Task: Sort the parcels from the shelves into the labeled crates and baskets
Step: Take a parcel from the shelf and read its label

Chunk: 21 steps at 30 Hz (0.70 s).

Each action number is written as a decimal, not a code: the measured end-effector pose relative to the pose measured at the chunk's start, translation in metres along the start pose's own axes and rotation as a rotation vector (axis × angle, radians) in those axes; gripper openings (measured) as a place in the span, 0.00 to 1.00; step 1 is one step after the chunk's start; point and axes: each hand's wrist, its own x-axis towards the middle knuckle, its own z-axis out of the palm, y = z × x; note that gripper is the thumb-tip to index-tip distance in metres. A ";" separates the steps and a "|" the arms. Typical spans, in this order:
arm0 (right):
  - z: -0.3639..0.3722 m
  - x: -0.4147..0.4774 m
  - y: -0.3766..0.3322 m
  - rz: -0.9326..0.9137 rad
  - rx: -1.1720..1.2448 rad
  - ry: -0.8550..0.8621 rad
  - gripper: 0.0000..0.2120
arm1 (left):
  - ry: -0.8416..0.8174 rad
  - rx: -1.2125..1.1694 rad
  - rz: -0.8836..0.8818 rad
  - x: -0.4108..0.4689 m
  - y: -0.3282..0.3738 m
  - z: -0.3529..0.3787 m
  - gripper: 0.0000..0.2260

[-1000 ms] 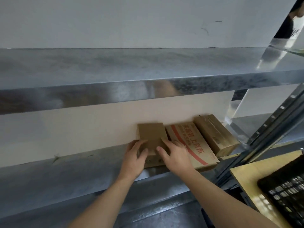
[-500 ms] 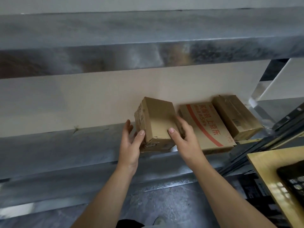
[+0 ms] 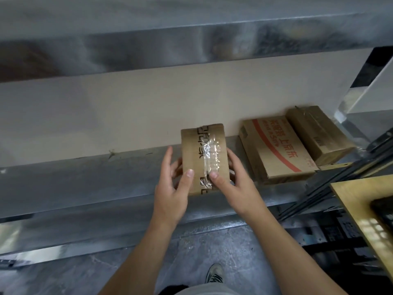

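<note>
A small brown cardboard parcel [image 3: 198, 145] sealed with clear tape is held up in front of the metal shelf [image 3: 85, 179], its taped face turned toward me. My left hand [image 3: 172, 188] grips its left side, thumb on the front face. My right hand [image 3: 236, 182] grips the right side, thumb pressed on the tape. Two more parcels remain on the shelf to the right: a flat box with red lettering [image 3: 276, 150] and a plain brown box [image 3: 319, 133] beside it.
An upper metal shelf [image 3: 191, 28] overhangs above. A dark shelf upright [image 3: 340, 182] slants at the right. A wooden surface [image 3: 365, 209] with a black crate [image 3: 385, 211] on it sits at the far right. My shoe [image 3: 214, 273] shows on the grey floor below.
The parcel has come off the shelf and been turned over, so its taped side faces me. Both hands moved toward me with it and the view tilted down.
</note>
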 end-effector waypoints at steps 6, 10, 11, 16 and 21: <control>0.027 -0.010 -0.008 0.005 0.393 0.105 0.27 | 0.067 0.047 -0.022 0.008 0.003 -0.045 0.22; 0.051 -0.016 -0.012 0.043 0.520 0.076 0.26 | 0.040 -0.030 -0.110 -0.009 -0.002 -0.071 0.20; 0.059 -0.018 -0.013 0.058 0.537 0.058 0.25 | 0.031 -0.094 -0.138 -0.013 -0.001 -0.078 0.20; 0.099 -0.026 -0.017 0.094 0.471 -0.006 0.19 | 0.095 -0.132 -0.109 -0.034 0.012 -0.120 0.21; 0.143 -0.021 -0.027 0.040 0.177 -0.050 0.18 | 0.189 0.018 -0.070 -0.059 0.013 -0.175 0.23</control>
